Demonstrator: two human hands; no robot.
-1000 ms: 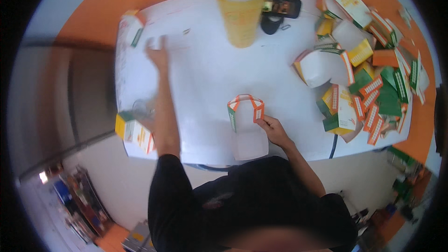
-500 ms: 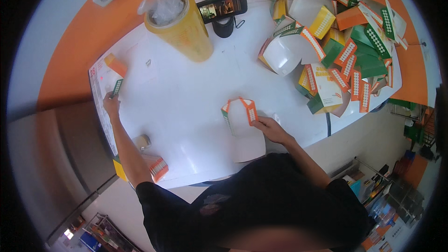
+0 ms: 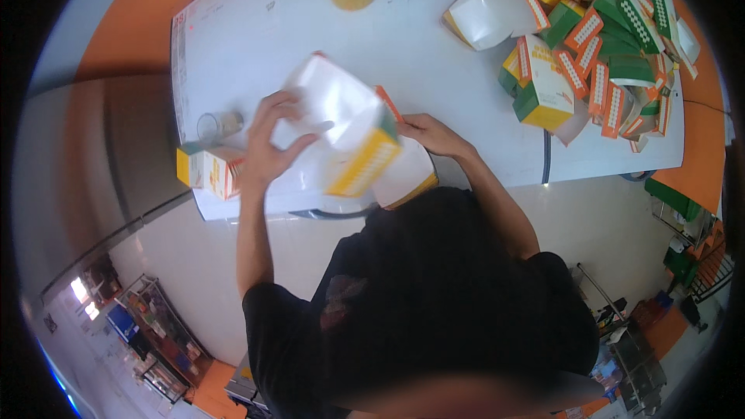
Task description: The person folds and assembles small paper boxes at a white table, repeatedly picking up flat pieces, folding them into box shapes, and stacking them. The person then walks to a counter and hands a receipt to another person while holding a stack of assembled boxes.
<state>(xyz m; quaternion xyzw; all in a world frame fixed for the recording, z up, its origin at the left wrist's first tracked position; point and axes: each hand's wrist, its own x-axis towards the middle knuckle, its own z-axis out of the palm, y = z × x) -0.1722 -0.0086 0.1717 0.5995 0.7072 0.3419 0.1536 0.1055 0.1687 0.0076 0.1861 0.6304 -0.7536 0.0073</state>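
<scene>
At mid-frame the right hand (image 3: 431, 135) pinches the partly hidden lower carton (image 3: 411, 167) near its orange flap, probably to steady it there; that forearm slants in from lower right. Left of it, the blurred upper carton (image 3: 341, 101) tilts, white inside showing, against the left hand (image 3: 268, 143), thumb and fingers curved apart; whether that grip closes, I cannot tell. Beyond, heaped cartons (image 3: 597, 70) fill the desk's (image 3: 233, 54) upper right, presumably leaving the hands room.

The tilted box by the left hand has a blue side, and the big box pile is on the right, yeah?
Not blue: in the head view, the tilted box by the left hand has a yellow side. The box pile is indeed on the right.
</scene>
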